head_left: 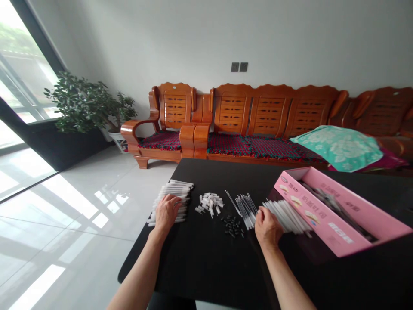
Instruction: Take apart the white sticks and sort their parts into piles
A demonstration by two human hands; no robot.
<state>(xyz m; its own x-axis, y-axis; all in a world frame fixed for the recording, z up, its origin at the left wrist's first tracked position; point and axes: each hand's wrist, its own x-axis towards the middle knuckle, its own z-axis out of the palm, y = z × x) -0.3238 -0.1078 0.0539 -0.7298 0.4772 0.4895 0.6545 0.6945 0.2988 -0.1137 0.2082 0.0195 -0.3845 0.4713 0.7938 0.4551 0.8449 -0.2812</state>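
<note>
My left hand (167,212) lies over a row of white pen-like tubes (176,188) at the table's left edge, its fingers loosely spread and touching them. My right hand (267,228) is closed, with fingers curled in; whatever it may hold is hidden. It sits between a bundle of thin pen refills (247,209) with dark tips and a second row of whitish translucent tubes (287,216). Between my hands lie a heap of short white caps (211,202) and, nearer me, a scatter of small black plugs (231,225).
A pink open box (325,219) with greyish contents stands on the black table (206,254) at the right. Beyond it are wooden sofas (232,110) with a teal patterned cloth (338,146). A potted plant (87,105) stands by the window at the left.
</note>
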